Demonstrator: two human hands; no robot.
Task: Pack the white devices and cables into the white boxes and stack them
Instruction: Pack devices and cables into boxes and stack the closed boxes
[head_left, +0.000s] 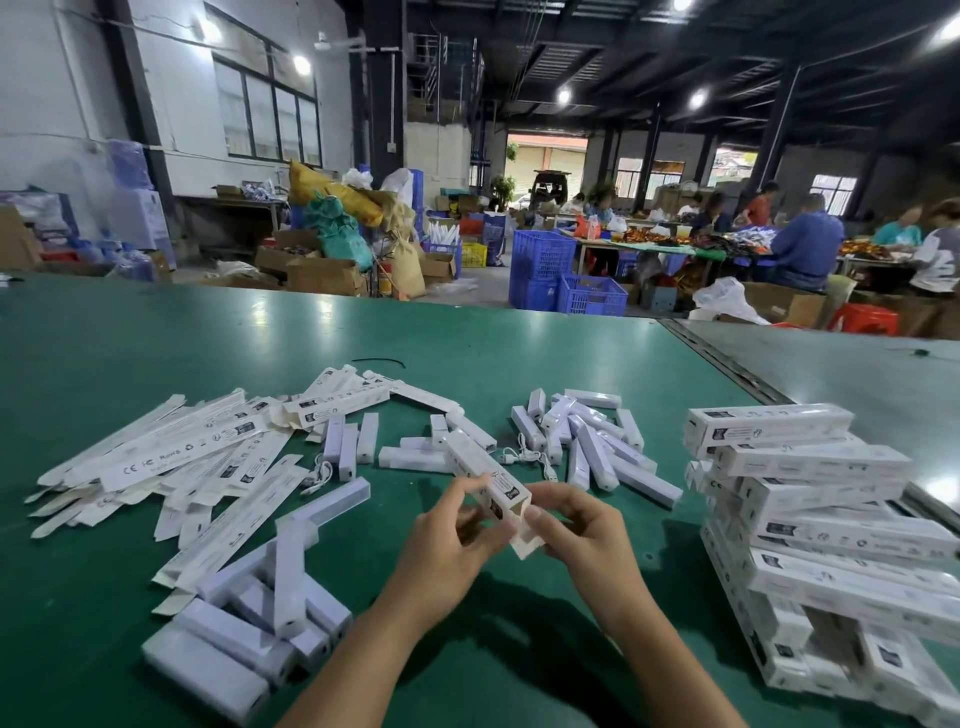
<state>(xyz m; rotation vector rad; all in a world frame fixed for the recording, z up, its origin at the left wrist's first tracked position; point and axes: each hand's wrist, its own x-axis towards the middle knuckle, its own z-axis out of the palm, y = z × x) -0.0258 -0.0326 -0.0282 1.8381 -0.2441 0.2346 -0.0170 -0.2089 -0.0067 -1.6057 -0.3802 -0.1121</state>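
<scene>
A wide green matte table (519, 353) bears everything. At its right side, closed white printed cardboard boxes (831, 519) are stacked crosswise. Flattened white cartons (171, 457) are fanned out on the left, and long white rectangular devices (249, 618) are heaped near the left forearm. One long white open-ended box (485, 475) is held above the table, pointing away. Its near end is gripped by the curled fingers of the left hand (452, 551), and its open flap is pinched by the right hand (582, 530). Both forearms converge at it. A thin white coiled cable (524, 457) lies just beyond.
</scene>
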